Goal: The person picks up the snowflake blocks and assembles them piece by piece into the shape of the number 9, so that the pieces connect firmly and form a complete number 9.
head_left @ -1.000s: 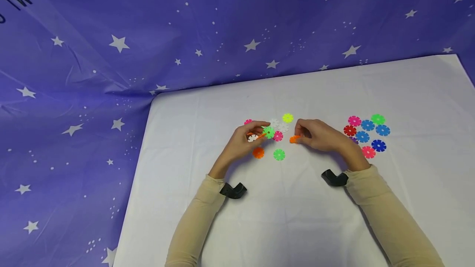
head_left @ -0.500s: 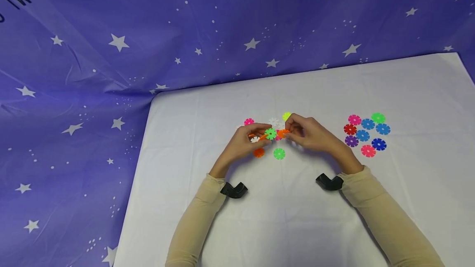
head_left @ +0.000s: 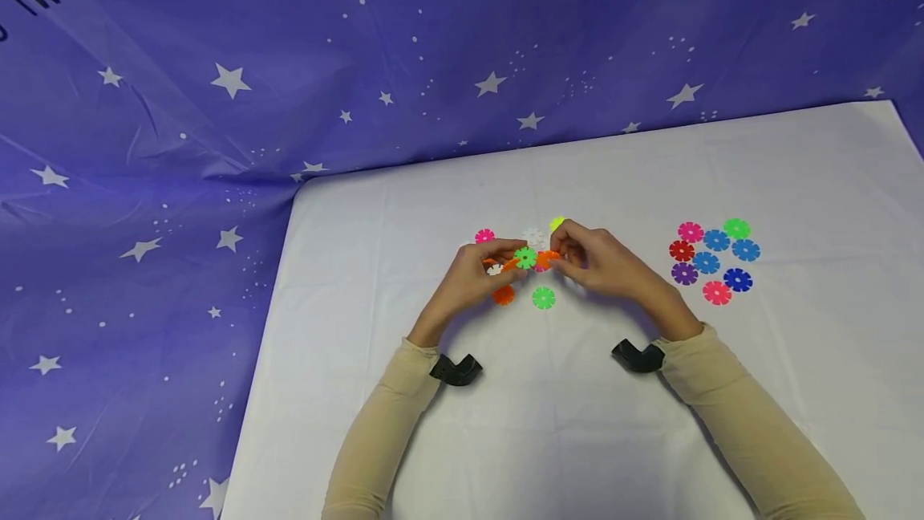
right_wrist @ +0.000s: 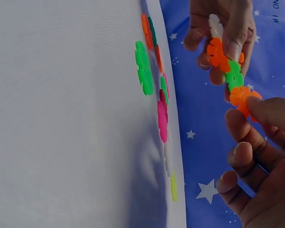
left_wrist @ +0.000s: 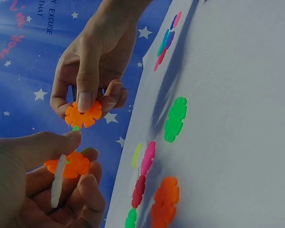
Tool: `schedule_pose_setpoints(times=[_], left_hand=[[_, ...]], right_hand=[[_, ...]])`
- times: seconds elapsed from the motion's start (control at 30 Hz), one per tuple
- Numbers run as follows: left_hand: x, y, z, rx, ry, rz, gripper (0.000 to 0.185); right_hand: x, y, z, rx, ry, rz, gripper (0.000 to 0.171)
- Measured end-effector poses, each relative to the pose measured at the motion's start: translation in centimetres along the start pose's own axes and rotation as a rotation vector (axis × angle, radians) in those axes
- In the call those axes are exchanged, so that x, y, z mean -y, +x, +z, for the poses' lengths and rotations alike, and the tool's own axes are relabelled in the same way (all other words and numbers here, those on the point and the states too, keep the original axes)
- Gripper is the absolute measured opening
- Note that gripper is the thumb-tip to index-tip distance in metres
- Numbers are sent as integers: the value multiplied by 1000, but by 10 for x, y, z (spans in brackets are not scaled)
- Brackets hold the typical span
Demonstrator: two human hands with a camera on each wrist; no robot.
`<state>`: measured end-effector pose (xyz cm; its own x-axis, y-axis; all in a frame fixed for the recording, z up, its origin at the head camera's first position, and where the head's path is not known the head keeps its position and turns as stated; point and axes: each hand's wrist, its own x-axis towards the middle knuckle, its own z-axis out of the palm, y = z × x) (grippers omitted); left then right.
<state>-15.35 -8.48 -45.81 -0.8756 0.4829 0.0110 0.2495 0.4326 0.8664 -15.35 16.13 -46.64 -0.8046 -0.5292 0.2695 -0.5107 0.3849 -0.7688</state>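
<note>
My left hand (head_left: 469,278) pinches a small chain of notched plastic discs. In the right wrist view the chain runs from a white disc (right_wrist: 215,26) through an orange disc (right_wrist: 217,56) to a green disc (right_wrist: 234,76). Between thumb and fingers, my right hand (head_left: 609,263) pinches another orange disc (right_wrist: 241,97), its edge meeting the green disc. Whether the two slots are interlocked cannot be told. In the left wrist view this orange disc (left_wrist: 83,115) faces the camera, while the green one is mostly hidden behind the left thumb.
Under the hands lie loose discs, among them a green disc (head_left: 544,298), an orange disc (head_left: 503,295) and a pink disc (head_left: 484,237). A second group, with a purple disc (head_left: 684,273) and a dark blue disc (head_left: 738,279), lies right on the white tablecloth (head_left: 549,440).
My right hand has moved left, bringing its orange disc from a gap away up against the green disc. The left hand has stayed nearly still with its chain.
</note>
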Motion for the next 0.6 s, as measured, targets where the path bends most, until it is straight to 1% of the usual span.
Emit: schedule_pose_setpoints(times=[0.1,0.23,0.47,0.6], left_hand=[[-2,0,0,-15,32,18,39],[-3,-1,0,-23,42,33,38],[-4,-1,-1,-28,12,35,36],[-4,-2,0,-44,-16,42,36]], right_hand=[[1,0,0,-17,-14,-21,25],[3,0,1,-43,-35,-46,30],[4,1,6,-91,-66,-91,28],[5,1,8,-118,-53,-128,28]])
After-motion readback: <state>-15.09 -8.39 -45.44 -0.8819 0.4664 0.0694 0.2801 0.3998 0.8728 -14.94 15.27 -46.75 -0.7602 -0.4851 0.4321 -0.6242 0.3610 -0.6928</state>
